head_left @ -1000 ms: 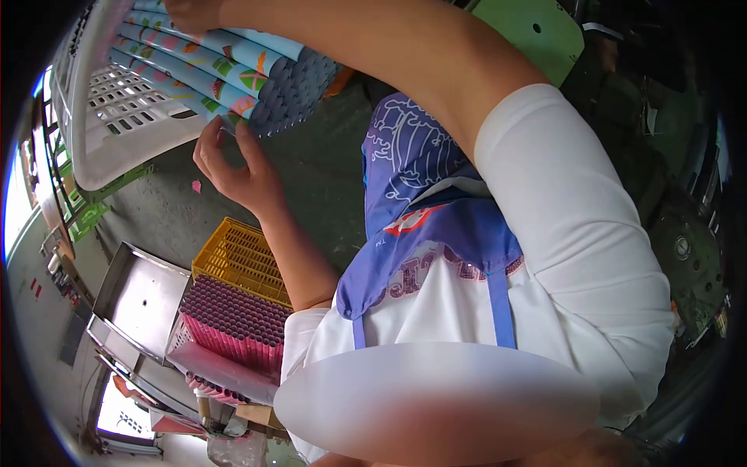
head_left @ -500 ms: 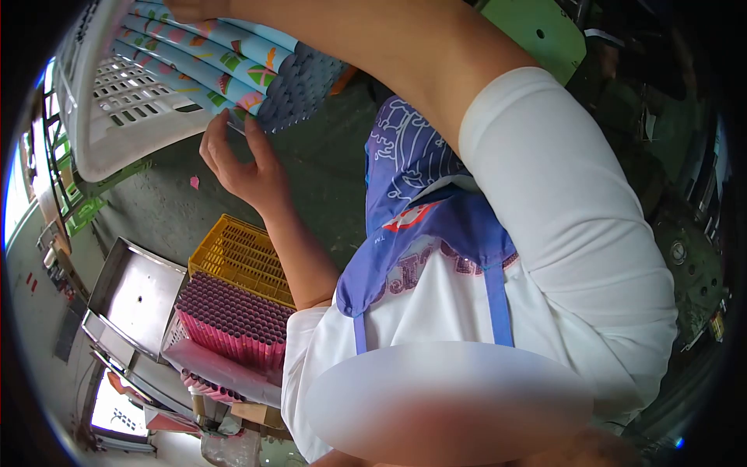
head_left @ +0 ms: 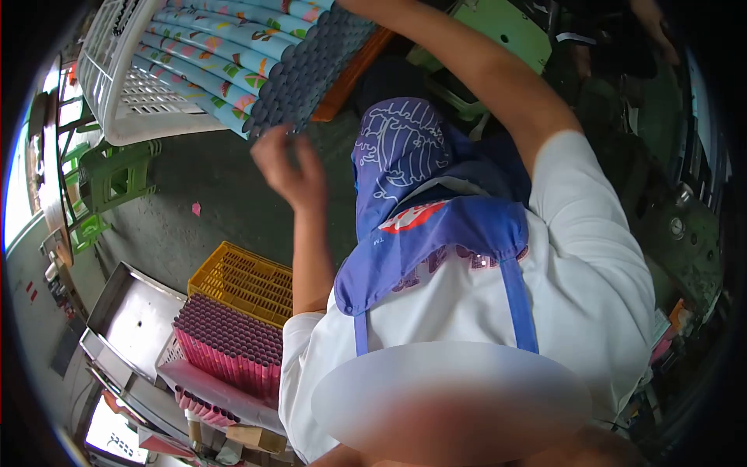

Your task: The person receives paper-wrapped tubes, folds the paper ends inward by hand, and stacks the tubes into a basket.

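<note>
Light-blue tubes (head_left: pixel 226 58) with a colourful print lie stacked on their sides in a white plastic basket (head_left: pixel 117 105). Their dark grey ends (head_left: pixel 303 82) face my body. My left hand (head_left: pixel 284 167) is just below the lowest tube ends, thumb and fingers apart, slightly blurred and holding nothing that I can see. My right arm reaches across to the top edge, where my right hand (head_left: pixel 366 6) is beside the upper tube ends. The frame cuts off its fingers, so what they hold or touch is hidden.
A yellow crate (head_left: pixel 233 272) stands on the floor at lower left, beside a block of pink tubes (head_left: pixel 226 342) with dark ends. Metal trays (head_left: pixel 144 307) lie further left. A green stool (head_left: pixel 117 175) stands below the basket. Green machinery (head_left: pixel 506 35) is at upper right.
My left hand has come off the lower tubes and moved right and slightly down. My right hand has shifted right along the top edge. The basket and tubes now appear further right in view.
</note>
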Motion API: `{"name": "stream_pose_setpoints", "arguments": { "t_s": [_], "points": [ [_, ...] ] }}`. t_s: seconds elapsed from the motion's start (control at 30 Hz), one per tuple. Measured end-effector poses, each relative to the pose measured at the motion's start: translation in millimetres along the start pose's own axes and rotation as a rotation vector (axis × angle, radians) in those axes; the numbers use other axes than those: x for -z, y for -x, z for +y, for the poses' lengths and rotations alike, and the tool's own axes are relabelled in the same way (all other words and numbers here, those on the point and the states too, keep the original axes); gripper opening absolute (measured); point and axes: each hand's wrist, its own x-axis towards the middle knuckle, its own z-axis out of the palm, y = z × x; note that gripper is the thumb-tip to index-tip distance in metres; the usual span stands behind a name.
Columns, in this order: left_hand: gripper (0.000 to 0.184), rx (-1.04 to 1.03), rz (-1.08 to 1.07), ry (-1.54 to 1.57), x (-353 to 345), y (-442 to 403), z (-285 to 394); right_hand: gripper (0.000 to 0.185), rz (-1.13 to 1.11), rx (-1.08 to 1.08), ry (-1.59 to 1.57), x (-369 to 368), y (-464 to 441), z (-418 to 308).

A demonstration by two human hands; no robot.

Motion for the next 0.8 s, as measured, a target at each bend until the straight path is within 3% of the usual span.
{"name": "stream_pose_setpoints", "arguments": {
  "t_s": [0.03,0.1,0.17,0.2,0.27,0.3,0.33,0.37,0.43,0.5,0.7,0.8],
  "points": [
    [0.023,-0.027,-0.129,0.050,-15.9,10.9,6.4,0.019,-0.025,0.004,0.025,29.4,26.5,3.2],
    [0.025,-0.070,-0.313,0.230,-53.1,29.3,24.5,0.013,-0.011,0.228,0.237,76.1,85.7,14.4],
    [0.025,-0.096,-0.465,0.371,-87.3,40.3,45.9,0.008,-0.093,0.042,0.336,108.0,156.8,14.0],
    [0.025,-0.120,-0.476,0.391,-96.2,46.4,50.2,0.014,-0.203,-0.087,0.349,122.1,198.8,23.6],
    [0.024,-0.184,-0.709,0.386,-120.6,62.7,57.5,0.022,-0.381,-0.263,0.359,137.8,274.7,46.4],
    [0.024,-0.315,-0.836,0.445,-166.8,60.9,83.6,0.028,-0.621,-0.457,0.479,154.6,343.4,62.7],
    [0.025,-0.350,-0.947,0.411,-186.6,72.3,79.9,0.032,-0.503,-0.316,0.327,157.4,371.6,67.2],
    [0.027,-0.397,-1.061,0.372,-199.2,81.4,69.7,0.030,-0.701,-0.640,0.411,155.6,389.9,63.2],
    [0.031,-0.556,-1.257,-0.009,-216.1,100.8,57.5,0.029,-0.955,-0.844,0.408,150.6,405.7,70.7],
    [0.029,-0.731,-1.279,-0.089,-216.3,105.6,66.0,0.029,-0.879,-0.899,0.355,163.9,387.8,49.8],
    [0.029,-0.681,-1.287,-0.009,-223.6,105.9,80.5,0.030,-0.732,-1.096,0.361,178.5,394.5,64.2],
    [0.029,-0.750,-1.315,-0.108,-224.1,106.3,82.8,0.032,-0.796,-1.125,0.368,180.9,391.6,67.3]
  ]
}}
